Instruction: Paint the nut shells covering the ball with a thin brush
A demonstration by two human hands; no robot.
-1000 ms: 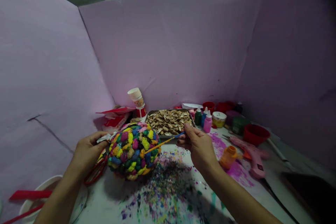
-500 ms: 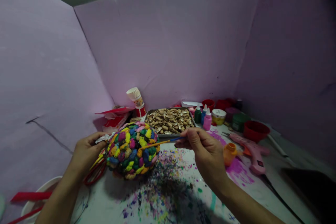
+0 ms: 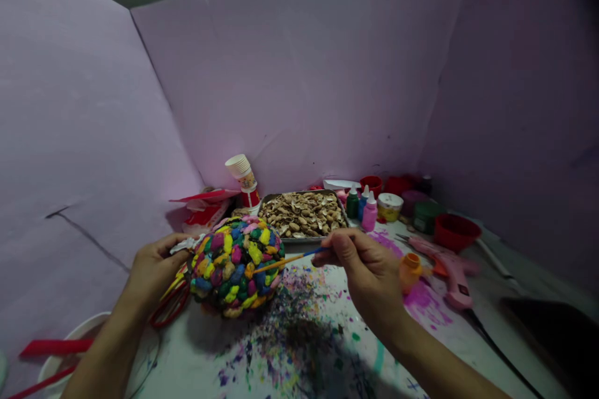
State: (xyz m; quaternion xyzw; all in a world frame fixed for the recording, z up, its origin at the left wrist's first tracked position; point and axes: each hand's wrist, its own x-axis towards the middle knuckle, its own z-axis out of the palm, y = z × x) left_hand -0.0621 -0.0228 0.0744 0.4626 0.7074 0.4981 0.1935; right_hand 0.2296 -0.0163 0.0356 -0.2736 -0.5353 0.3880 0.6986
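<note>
Shifted slightly rightward since a second ago is the right hand (image 3: 367, 265), by which the open orange bottle (image 3: 411, 262), right of the ball covered in painted shell-like pieces (image 3: 236, 262), is now partly hidden. At the tip of the thin orange-and-blue stick (image 3: 289, 260), bristles cannot be made out, nor can it be confirmed whether the ball's front is touched. Most fingertips of the left hand (image 3: 152, 268) are hidden, and red scissor-like loops (image 3: 178, 290) below the ball's left edge are partly covered by its wrist. Both forearms are cut off below; a black flat object (image 3: 547, 336), far right of the ball, is lost in shadow.

The stick's blue end is pinched between right thumb and curled fingers, the palm being turned inward. By the left thumb and forefinger, a crumpled white scrap (image 3: 185, 245) is pinched at the ball's left side. The ball is held over the paint-spattered tabletop (image 3: 178, 365), in front of a tray of peanut shells (image 3: 299, 240). Printing is borne by the stacked paper cups (image 3: 246, 182) behind the ball, but no words can be read.
</note>
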